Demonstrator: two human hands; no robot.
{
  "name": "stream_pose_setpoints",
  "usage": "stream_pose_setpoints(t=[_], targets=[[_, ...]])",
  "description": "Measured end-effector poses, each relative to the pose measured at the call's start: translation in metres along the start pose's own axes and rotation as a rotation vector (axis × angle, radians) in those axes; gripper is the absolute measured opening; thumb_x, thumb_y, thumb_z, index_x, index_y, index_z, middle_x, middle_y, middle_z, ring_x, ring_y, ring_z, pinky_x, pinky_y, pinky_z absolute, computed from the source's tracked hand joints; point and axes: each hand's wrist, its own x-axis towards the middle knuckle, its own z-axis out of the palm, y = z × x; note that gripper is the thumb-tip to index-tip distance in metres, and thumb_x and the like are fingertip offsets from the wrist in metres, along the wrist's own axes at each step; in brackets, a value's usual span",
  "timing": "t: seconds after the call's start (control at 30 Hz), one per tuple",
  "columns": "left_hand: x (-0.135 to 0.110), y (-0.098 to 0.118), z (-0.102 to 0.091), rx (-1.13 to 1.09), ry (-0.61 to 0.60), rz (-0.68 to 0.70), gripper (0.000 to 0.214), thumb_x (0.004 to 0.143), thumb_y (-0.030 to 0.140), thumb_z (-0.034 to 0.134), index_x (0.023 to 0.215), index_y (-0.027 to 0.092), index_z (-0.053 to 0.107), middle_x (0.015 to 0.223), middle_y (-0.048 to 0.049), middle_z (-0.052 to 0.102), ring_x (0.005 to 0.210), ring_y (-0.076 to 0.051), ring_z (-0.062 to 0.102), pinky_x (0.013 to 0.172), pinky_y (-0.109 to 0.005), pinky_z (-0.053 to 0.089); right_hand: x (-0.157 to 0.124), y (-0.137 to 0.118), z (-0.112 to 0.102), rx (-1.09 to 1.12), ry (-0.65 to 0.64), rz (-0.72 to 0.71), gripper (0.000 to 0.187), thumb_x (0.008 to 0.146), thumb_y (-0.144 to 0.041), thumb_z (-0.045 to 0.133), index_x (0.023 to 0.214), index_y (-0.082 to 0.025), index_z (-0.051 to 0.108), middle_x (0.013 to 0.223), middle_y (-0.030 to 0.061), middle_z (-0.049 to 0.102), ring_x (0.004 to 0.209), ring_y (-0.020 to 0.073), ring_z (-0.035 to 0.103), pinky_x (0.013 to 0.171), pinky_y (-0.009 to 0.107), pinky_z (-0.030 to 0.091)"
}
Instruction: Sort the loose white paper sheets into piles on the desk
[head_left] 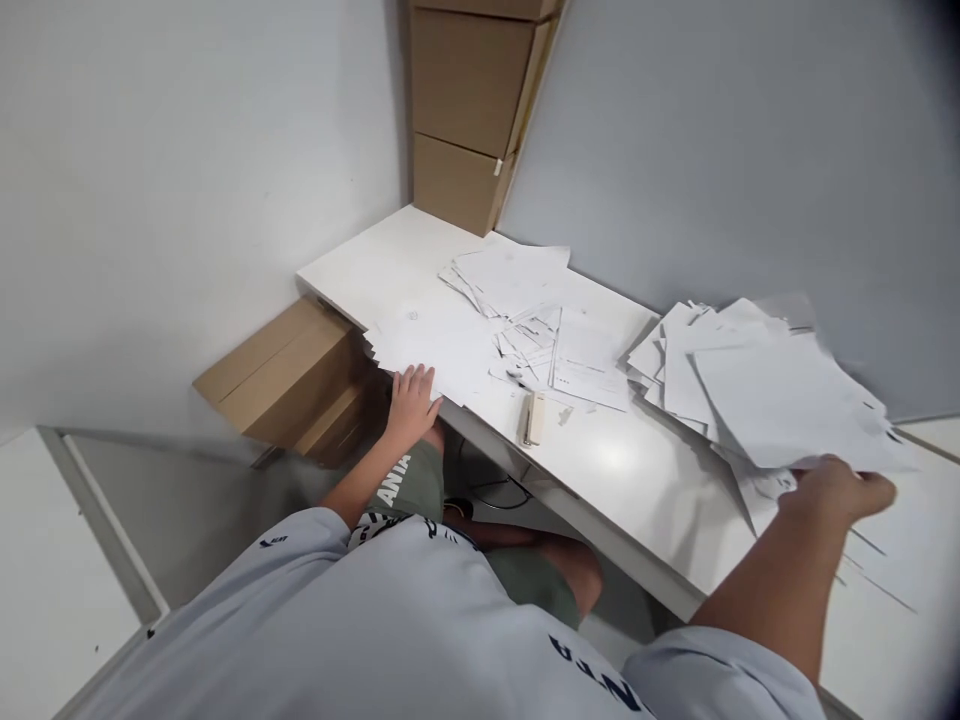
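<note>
My left hand rests on the near edge of a white paper stack that overhangs the desk's front edge. Its fingers are stretched out and hold nothing. On the right, my right hand pinches the near edge of a sheet of paper, thumb pointing right and fingertips partly hidden beneath the paper. Under and behind that sheet lies a large untidy paper pile. Between my hands a beige stapler sits near the desk's front edge.
Scattered papers and a printed sheet lie mid-desk, with a dark pen-like object beside them. Cardboard boxes are stacked in the back corner on the white desk. Another cardboard box stands below at left. Walls close in behind.
</note>
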Motion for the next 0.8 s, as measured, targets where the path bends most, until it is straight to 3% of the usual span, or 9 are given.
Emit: stream_pose_setpoints(t=[0.1, 0.17, 0.23, 0.3, 0.43, 0.53, 0.6, 0.7, 0.8], targets=[[0.0, 0.002, -0.003, -0.005, 0.009, 0.072, 0.048, 0.096, 0.034, 0.042, 0.138, 0.012, 0.051, 0.13, -0.0147, 0.061, 0.121, -0.031, 0.052, 0.114, -0.05, 0.029, -0.05, -0.011, 0.015, -0.045, 0.196, 0.326, 0.087, 0.085, -0.054, 0.051, 0.149, -0.001, 0.026, 0.151, 0.038, 0.01, 0.143, 0.0476, 0.021, 0.108, 0.064, 0.028], [0.001, 0.003, -0.006, -0.02, -0.009, 0.091, 0.043, 0.097, 0.032, 0.04, 0.133, 0.015, 0.056, 0.12, -0.013, 0.065, 0.112, -0.029, 0.056, 0.105, -0.046, 0.039, -0.096, -0.011, 0.022, -0.088, 0.22, 0.287, 0.083, 0.083, -0.043, 0.058, 0.148, -0.002, 0.027, 0.155, 0.0341, 0.002, 0.148, 0.0425, 0.009, 0.115, 0.057, 0.021], [0.003, 0.003, -0.007, -0.019, -0.032, 0.098, 0.042, 0.096, 0.031, 0.041, 0.132, 0.018, 0.058, 0.119, -0.0125, 0.066, 0.111, -0.028, 0.056, 0.099, -0.044, 0.044, -0.135, -0.004, 0.026, -0.072, 0.15, 0.268, 0.081, 0.079, -0.039, 0.061, 0.146, -0.002, 0.033, 0.156, 0.032, 0.007, 0.147, 0.0424, 0.01, 0.117, 0.055, 0.02], [0.005, 0.0, -0.008, 0.003, -0.032, 0.086, 0.047, 0.093, 0.036, 0.047, 0.137, 0.018, 0.053, 0.132, -0.0136, 0.059, 0.124, -0.032, 0.05, 0.104, -0.048, 0.039, -0.157, 0.009, 0.028, -0.045, 0.082, 0.216, 0.079, 0.077, -0.039, 0.059, 0.144, -0.003, 0.036, 0.156, 0.0297, 0.013, 0.146, 0.0417, 0.014, 0.117, 0.056, 0.023], [0.011, -0.004, -0.005, -0.038, -0.029, 0.008, 0.068, 0.085, 0.047, 0.06, 0.143, 0.014, 0.046, 0.151, -0.0171, 0.042, 0.144, -0.041, 0.026, 0.116, -0.058, 0.021, -0.161, 0.033, 0.032, -0.138, 0.022, 0.047, 0.076, 0.073, -0.043, 0.06, 0.138, -0.007, 0.047, 0.151, 0.0286, 0.028, 0.142, 0.0442, 0.026, 0.116, 0.059, 0.022], [0.011, -0.003, -0.004, -0.266, -0.092, 0.087, 0.041, 0.095, 0.036, 0.046, 0.13, 0.019, 0.06, 0.132, -0.0109, 0.063, 0.134, -0.03, 0.048, 0.112, -0.049, 0.035, -0.159, 0.041, 0.035, -0.168, 0.119, -0.074, 0.061, 0.075, -0.035, 0.055, 0.131, -0.011, 0.056, 0.138, 0.028, 0.046, 0.131, 0.0461, 0.041, 0.109, 0.062, 0.032], [0.011, -0.003, -0.004, -0.408, -0.107, 0.161, 0.037, 0.098, 0.031, 0.037, 0.121, 0.024, 0.066, 0.12, -0.0062, 0.07, 0.125, -0.023, 0.057, 0.108, -0.043, 0.042, -0.164, 0.042, 0.035, -0.146, 0.243, -0.156, 0.055, 0.076, -0.028, 0.051, 0.129, -0.015, 0.058, 0.13, 0.0265, 0.052, 0.125, 0.0458, 0.047, 0.103, 0.064, 0.037], [0.015, -0.009, -0.008, -0.432, -0.027, 0.134, 0.035, 0.096, 0.029, 0.041, 0.12, 0.024, 0.066, 0.129, -0.0058, 0.065, 0.135, -0.023, 0.048, 0.113, -0.046, 0.038, -0.181, 0.033, 0.033, -0.123, 0.327, -0.214, 0.053, 0.079, -0.025, 0.047, 0.131, -0.016, 0.057, 0.128, 0.026, 0.052, 0.123, 0.0466, 0.047, 0.1, 0.067, 0.038], [0.022, -0.023, -0.011, -0.307, 0.061, -0.086, 0.043, 0.089, 0.03, 0.054, 0.13, 0.017, 0.058, 0.146, -0.0127, 0.05, 0.145, -0.031, 0.032, 0.118, -0.056, 0.024, -0.212, 0.01, 0.037, -0.134, 0.282, -0.269, 0.051, 0.085, -0.025, 0.039, 0.13, -0.011, 0.056, 0.129, 0.0275, 0.052, 0.124, 0.0459, 0.046, 0.101, 0.068, 0.036]])
